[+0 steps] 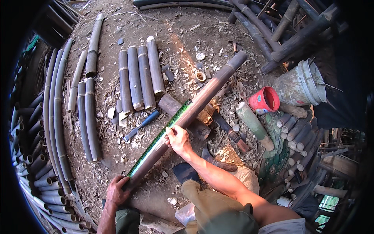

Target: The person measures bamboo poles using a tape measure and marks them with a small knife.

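Note:
A thick brown bamboo pole (216, 82) lies slantwise before me, from near left to far right, across a short log (170, 104). Along its upper left side runs a green measuring strip (150, 149) with dark graduation marks. My left hand (116, 191) is closed round the pole's near end, its thumb by the strip's end. Over the middle of the pole, my right hand (178, 141) is closed in a pinch at the strip's edge. Whatever is between its fingertips is too small to make out.
Cut bamboo pieces (134, 78) lie in a row beyond the pole, with a blue-handled tool (149, 118) nearer. Long bamboo poles (58, 105) line the left. To the right stand a red bucket (259, 102), a tipped grey bucket (292, 86) and a green bamboo length (253, 123). Chips litter the ground.

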`<state>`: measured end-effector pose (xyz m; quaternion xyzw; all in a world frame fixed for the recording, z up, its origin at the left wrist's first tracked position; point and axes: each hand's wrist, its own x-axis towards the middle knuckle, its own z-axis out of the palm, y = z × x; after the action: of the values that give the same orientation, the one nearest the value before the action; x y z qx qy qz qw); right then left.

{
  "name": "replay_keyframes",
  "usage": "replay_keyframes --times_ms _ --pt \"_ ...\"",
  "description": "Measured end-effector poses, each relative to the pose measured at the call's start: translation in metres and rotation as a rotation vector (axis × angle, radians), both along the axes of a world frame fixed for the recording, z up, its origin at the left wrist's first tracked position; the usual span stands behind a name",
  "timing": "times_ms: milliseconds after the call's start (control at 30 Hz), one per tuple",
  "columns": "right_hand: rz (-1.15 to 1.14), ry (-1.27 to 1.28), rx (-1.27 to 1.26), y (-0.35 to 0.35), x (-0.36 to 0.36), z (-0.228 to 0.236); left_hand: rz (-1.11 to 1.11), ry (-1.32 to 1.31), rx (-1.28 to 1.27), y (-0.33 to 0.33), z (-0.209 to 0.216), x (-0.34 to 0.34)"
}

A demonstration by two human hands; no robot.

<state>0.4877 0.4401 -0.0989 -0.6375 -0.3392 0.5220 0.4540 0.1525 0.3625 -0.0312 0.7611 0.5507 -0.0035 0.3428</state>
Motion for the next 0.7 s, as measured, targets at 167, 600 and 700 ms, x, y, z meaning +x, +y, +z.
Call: replay_keyframes --times_ms 167,600,700 --pt "-0.043 -0.374 -0.007 0.004 0.000 -0.006 -0.038 0.033 -0.024 0.004 0.000 0.002" --pt "-0.098 -0.269 -0.036 -0.016 -0.006 -0.015 -0.052 0.056 -0.058 -0.003 -0.002 -0.018" --pt "-0.107 -0.354 0.001 -0.009 -0.003 -0.020 -0.052 0.073 -0.062 -0.002 0.000 -0.012"
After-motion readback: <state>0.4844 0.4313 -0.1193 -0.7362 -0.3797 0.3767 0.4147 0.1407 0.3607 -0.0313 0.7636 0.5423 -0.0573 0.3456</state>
